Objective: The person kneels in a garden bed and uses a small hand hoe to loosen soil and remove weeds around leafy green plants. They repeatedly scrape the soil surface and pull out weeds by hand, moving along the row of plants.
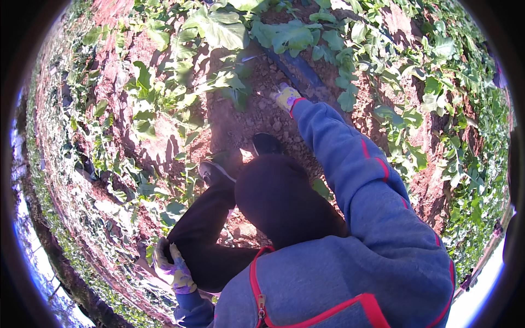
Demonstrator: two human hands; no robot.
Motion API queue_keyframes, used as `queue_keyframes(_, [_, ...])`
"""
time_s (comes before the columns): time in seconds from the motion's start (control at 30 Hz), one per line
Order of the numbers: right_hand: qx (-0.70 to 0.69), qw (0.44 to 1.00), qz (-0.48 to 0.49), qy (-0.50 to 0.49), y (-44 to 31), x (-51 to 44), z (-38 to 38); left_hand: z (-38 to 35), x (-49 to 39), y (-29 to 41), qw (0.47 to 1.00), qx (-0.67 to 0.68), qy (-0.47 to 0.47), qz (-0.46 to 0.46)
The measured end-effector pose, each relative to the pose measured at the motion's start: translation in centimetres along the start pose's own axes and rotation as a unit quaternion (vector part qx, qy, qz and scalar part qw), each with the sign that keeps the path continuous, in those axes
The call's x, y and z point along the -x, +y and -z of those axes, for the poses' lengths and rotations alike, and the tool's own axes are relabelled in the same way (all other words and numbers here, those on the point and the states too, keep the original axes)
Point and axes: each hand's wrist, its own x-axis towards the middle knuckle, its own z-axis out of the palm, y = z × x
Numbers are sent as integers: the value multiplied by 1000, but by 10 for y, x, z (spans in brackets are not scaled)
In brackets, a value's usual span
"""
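Observation:
My right hand, in a pale yellow glove with purple patches, reaches low over the bare brown soil. Its fingers are blurred, and I cannot tell whether they hold anything. Just beyond it runs a dark flat strip, like an irrigation hose, partly covered with dirt. A thin shiny sliver lies beyond the fingers; its kind is unclear. My left hand, gloved alike, rests against my bent left knee in black trousers, thumb and fingers apart around the cloth.
Leafy green plants with lobed leaves grow ahead, and more plants line the left. Others stand right of my arm. My shoes are on reddish soil, close to low leaves.

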Motion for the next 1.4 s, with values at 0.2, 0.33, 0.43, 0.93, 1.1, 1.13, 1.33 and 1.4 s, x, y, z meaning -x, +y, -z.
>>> queue_keyframes(0.2, [-24,998,-12,50,10,27,-20,2,0,1,1000,-9,3,7])
queue_keyframes(0.33, [108,993,-29,30,32,14,-23,-2,-2,-7,999,37,0,4])
queue_keyframes(0.43, [118,992,-22,41,40,25,-33,0,-1,-8,1000,4,-14,14])
queue_keyframes(0.93, [178,974,-89,-108,101,158,-23,1,0,-8,1000,10,-6,4])
queue_keyframes(1.1, [206,967,-91,-121,150,216,-1,0,1,-4,1000,19,-10,12])
queue_keyframes(1.13, [203,967,-96,-118,157,226,1,1,1,-10,1000,14,-12,11])
queue_keyframes(1.33, [202,959,-178,-90,197,295,25,0,1,-15,999,28,-8,19])
queue_keyframes(1.4, [197,959,-178,-97,208,308,23,1,1,-13,999,26,-8,27])
